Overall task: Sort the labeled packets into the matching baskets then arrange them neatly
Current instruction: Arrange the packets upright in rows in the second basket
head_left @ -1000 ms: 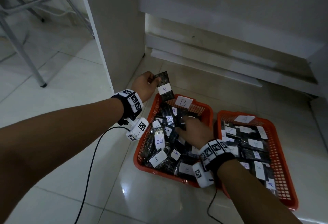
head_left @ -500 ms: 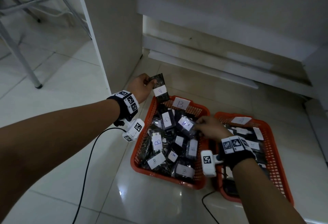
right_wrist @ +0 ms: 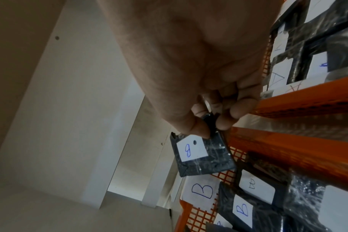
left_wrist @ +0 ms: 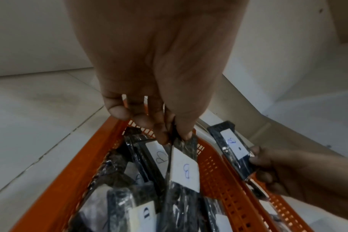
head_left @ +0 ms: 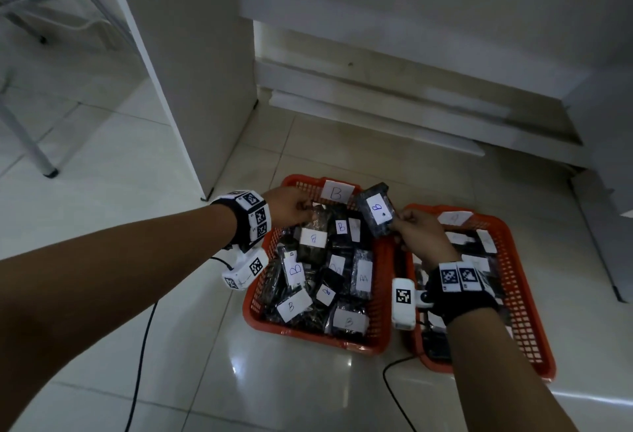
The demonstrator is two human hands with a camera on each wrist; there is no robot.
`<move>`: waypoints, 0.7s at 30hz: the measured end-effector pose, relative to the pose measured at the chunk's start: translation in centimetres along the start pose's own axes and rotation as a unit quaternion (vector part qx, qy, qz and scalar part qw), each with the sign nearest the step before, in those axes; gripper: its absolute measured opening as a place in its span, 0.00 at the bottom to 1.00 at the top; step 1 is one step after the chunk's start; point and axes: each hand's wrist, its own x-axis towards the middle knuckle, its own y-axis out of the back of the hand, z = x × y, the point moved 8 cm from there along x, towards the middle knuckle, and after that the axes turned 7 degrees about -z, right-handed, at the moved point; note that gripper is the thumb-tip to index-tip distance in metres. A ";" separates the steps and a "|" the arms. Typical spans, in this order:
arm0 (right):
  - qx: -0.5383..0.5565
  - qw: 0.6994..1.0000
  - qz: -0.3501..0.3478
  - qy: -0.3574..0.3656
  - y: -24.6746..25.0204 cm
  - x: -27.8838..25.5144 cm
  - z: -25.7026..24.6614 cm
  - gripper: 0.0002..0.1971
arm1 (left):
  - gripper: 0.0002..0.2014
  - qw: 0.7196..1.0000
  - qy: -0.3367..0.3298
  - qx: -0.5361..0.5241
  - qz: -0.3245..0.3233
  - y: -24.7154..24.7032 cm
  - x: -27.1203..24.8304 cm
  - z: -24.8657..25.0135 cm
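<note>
Two orange baskets sit side by side on the tiled floor. The left basket (head_left: 315, 337) carries a "B" card (head_left: 337, 193) and holds several black packets with white labels. My left hand (head_left: 308, 214) reaches over its far left corner and pinches the top edge of a B-labeled packet (left_wrist: 186, 171) that stands among the others. My right hand (head_left: 399, 222) pinches a second black B packet (head_left: 375, 214) by its corner and holds it in the air above the inner far corners of the baskets. The right basket (head_left: 527, 311) also holds labeled packets, partly hidden by my right forearm.
A white cabinet panel (head_left: 191, 72) stands just behind and left of the B basket. A low white ledge (head_left: 376, 109) runs along the back. A metal chair leg (head_left: 30, 144) stands far left. Black cables (head_left: 140, 346) trail over the floor in front.
My left hand brought its packet down from above the basket's corner into the B basket. My right hand picked a B packet out of the pile and lifted it up and to the right.
</note>
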 end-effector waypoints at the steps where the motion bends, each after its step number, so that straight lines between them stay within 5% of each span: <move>1: 0.007 1.000 0.004 0.004 0.1 -0.2 0.0 0.07 | 0.14 1.000 0.004 0.014 0.006 -0.1 0.2 0.0; 10: 0.031 0.999 -0.010 -0.002 -0.9 -0.6 1.5 0.06 | 0.15 0.988 0.013 -0.057 0.141 1.2 0.7 -0.7; 13: 0.036 0.998 -0.047 -0.001 -2.2 -0.9 1.4 0.07 | 0.16 0.973 0.064 -0.102 0.198 3.3 0.7 -1.9; 21: -0.153 0.978 -0.125 0.068 -5.1 -1.4 -0.3 0.06 | 0.14 0.932 0.113 -0.197 0.282 6.9 -0.6 -5.2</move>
